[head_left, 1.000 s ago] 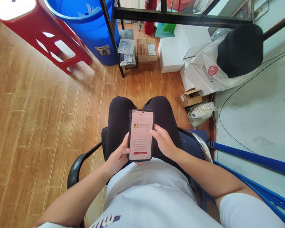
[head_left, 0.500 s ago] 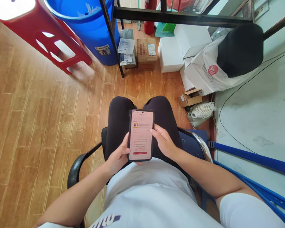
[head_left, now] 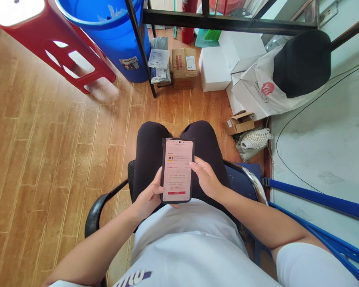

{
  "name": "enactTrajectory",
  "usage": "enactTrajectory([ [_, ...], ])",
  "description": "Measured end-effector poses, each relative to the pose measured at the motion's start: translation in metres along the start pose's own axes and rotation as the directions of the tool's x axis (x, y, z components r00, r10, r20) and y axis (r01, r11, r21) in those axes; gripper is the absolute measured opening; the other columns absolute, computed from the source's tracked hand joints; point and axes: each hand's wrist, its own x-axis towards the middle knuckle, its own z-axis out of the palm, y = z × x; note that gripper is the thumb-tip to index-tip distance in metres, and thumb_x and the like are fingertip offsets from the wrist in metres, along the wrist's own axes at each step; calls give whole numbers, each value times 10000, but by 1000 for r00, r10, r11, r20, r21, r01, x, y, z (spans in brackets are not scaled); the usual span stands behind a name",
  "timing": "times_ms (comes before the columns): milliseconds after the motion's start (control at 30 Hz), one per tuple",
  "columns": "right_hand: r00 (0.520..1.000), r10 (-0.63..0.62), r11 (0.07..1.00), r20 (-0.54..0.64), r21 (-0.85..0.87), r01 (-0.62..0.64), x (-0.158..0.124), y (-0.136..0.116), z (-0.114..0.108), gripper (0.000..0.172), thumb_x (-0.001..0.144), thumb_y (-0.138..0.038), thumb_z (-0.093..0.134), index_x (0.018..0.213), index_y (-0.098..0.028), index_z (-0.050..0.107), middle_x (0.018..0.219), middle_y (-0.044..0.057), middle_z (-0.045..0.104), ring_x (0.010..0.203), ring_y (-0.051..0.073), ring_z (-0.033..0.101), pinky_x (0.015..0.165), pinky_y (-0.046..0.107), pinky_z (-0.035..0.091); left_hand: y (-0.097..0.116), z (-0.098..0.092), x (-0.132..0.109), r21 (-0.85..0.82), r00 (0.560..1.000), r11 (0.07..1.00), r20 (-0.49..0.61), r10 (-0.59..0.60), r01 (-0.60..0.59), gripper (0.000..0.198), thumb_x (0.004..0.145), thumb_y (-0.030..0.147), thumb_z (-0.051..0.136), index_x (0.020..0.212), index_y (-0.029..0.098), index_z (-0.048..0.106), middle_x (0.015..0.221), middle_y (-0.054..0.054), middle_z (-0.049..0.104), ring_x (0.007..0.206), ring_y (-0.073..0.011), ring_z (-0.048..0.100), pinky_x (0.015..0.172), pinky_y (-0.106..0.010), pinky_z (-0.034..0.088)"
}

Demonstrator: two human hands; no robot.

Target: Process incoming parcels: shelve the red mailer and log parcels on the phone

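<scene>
A smartphone point(head_left: 178, 171) in a dark case lies face up over my lap, its lit screen showing a pinkish page with small text and a red bar near the bottom. My left hand point(head_left: 151, 194) grips its lower left side, the thumb over the edge and fingertips showing below the phone. At the right side, my right hand point(head_left: 207, 177) holds the phone too, with the thumb at the screen's edge. The other fingers of the right hand are partly hidden behind it.
A red stool point(head_left: 56, 44) and a blue bin point(head_left: 119, 40) stand at the upper left. Beyond my knees are a cardboard box point(head_left: 184, 68), white boxes point(head_left: 214, 68) and a dark metal frame point(head_left: 227, 23). Chair armrests point(head_left: 92, 213) flank me.
</scene>
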Motion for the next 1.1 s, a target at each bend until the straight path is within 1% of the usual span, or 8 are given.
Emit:
enactTrajectory([
  [233,1000,1,1000,-11,-27,-2,-1,-1,-1,381,974,-448,435,1228,-231,619,1183,39,676,1131,244,600,961,366,472,0,0,0,0,1000,1000,2,8,-8,669,814,224,407,1454,375,287,1396,-71,479,988,-304,606,723,-521,567],
  [467,1000,4,1000,-21,-22,-5,-1,-1,1,418,974,-498,413,1235,-243,616,1188,26,678,1150,239,593,992,366,468,0,0,0,7,1000,1000,6,8,-8,691,812,224,411,1462,404,263,1421,-60,457,1011,-312,608,720,-527,573],
  [533,1000,8,1000,-20,-20,-8,-1,-1,1,429,970,-513,414,1232,-240,618,1184,30,679,1151,241,594,994,370,468,1,2,1,28,1000,1000,-15,6,-5,671,823,230,433,1454,395,279,1408,-68,469,995,-309,619,698,-509,582],
  [633,1000,14,1000,-22,-27,-15,0,-1,1,438,963,-528,419,1228,-243,621,1190,34,674,1164,243,585,1012,375,455,3,7,2,78,996,997,-88,-16,22,625,855,244,481,1437,370,294,1381,-89,493,989,-312,631,659,-469,596],
  [733,1000,3,1000,-21,-24,-4,-1,-1,0,432,966,-520,422,1234,-246,620,1193,35,672,1170,244,579,1026,380,443,3,11,3,100,988,994,-153,-32,48,628,862,276,545,1427,351,283,1370,-103,505,956,-304,647,636,-443,604],
  [833,1000,-2,1000,-16,-11,2,-1,0,1,425,971,-508,419,1236,-245,620,1203,41,666,1164,247,583,1024,389,444,3,13,3,109,984,992,-172,-40,59,620,865,282,568,1416,351,293,1369,-99,510,918,-283,659,638,-440,609],
  [967,1000,7,1000,-16,-17,-7,-1,0,1,428,972,-508,415,1242,-243,615,1210,39,662,1165,242,583,1013,374,450,1,14,4,131,979,990,-201,-20,47,647,837,229,577,1414,350,310,1307,-93,558,925,-294,657,615,-421,610],
  [1100,1000,-4,1000,-19,-17,4,-1,1,0,403,982,-478,419,1239,-240,617,1187,32,675,1141,235,596,970,350,473,1,15,3,164,984,986,-177,15,15,775,724,80,569,1403,366,331,1243,-67,599,968,-306,644,617,-399,612],
])
